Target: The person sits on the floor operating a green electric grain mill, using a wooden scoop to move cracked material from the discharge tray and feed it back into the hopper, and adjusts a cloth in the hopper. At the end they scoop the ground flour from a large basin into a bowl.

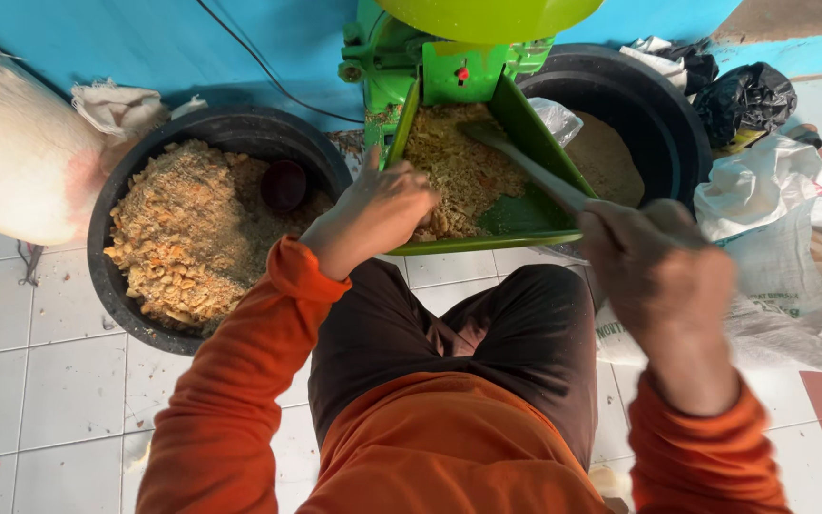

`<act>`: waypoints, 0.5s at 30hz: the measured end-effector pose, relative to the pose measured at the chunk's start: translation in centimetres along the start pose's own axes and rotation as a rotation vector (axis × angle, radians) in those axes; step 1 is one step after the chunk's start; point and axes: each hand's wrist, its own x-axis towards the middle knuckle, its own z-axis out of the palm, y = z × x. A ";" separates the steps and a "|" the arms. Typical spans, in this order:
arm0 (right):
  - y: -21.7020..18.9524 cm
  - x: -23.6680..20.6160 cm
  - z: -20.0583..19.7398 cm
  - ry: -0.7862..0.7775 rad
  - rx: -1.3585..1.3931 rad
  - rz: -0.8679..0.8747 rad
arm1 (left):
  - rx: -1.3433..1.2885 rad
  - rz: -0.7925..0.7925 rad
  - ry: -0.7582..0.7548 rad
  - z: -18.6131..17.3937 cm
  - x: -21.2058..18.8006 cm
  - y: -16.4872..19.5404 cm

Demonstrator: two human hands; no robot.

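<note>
My left hand (380,211) rests in the green feed tray (487,243) of a green grinding machine (430,57), its fingers on the yellow-brown crumbly mash (454,167) heaped there. My right hand (663,276) is closed round the handle of a long grey stick (525,167), whose far end lies in the mash near the machine's throat. I sit behind the tray in orange sleeves and dark trousers.
A black tub (116,286) at the left holds coarse yellow mash and a small dark bowl (283,184). A second black tub (663,124) at the right holds finer brown meal. White sacks (782,247), a black bag (749,95) and a pale sack (11,162) lie around on white floor tiles.
</note>
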 end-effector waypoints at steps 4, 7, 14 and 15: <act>-0.4 1.2 0.1 -0.048 0.016 -0.005 | 0.074 -0.068 -0.241 1.0 1.1 -0.3; -0.6 2.0 3.0 -0.060 0.026 -0.033 | 0.071 -0.078 -0.204 1.2 1.7 -0.3; -1.9 1.0 4.2 0.062 0.122 -0.026 | -0.006 -0.111 -0.190 1.3 1.6 -0.7; -2.2 1.3 4.7 0.023 0.094 -0.018 | -0.019 -0.126 -0.203 1.4 1.7 -0.9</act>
